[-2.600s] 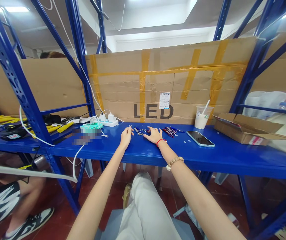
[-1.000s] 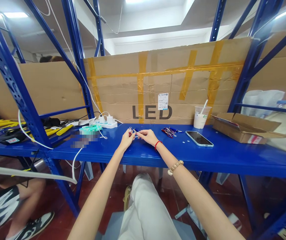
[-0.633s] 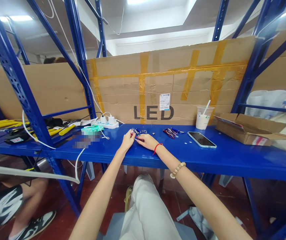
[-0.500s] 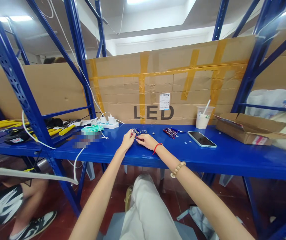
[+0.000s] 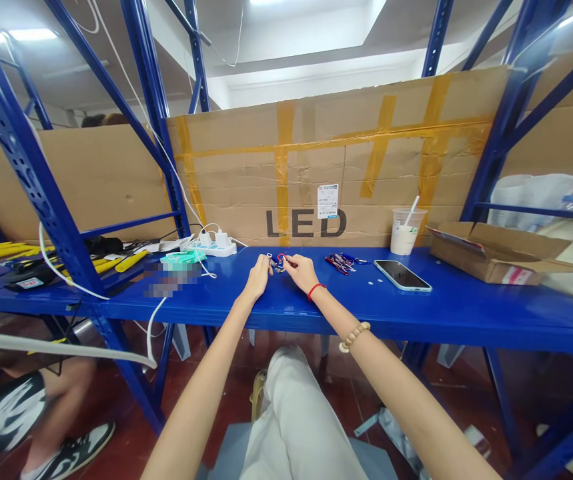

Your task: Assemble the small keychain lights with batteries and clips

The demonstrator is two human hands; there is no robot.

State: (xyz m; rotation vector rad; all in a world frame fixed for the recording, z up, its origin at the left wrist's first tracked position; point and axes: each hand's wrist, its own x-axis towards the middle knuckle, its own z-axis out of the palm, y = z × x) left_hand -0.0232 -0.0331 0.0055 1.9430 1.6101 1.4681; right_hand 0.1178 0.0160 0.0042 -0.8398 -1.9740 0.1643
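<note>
My left hand (image 5: 257,277) rests over the blue table (image 5: 246,316), fingers closed around a small piece whose metal ring (image 5: 269,256) sticks out at the fingertips. Close beside it, my right hand (image 5: 302,272) pinches a small red loop-like piece (image 5: 281,257) between thumb and fingers. Between the two hands lie small metal and blue parts (image 5: 277,267), partly covered by the fingers; their exact kind is too small to make out. To the right is a pile of small red and blue pieces with metal clips (image 5: 341,263), touched by neither hand.
A phone (image 5: 402,275), a cup with a straw (image 5: 406,231) and an open cardboard box (image 5: 496,255) stand to the right. At left are a white power strip (image 5: 221,249) and a blue rack post (image 5: 41,153). A cardboard wall (image 5: 236,187) backs the table. Another person's leg (image 5: 51,393) shows at lower left.
My right hand has moved slightly up and away from the left, its fingers now pinching the red loop-like piece. The dark red piece at its fingertips before no longer shows.
</note>
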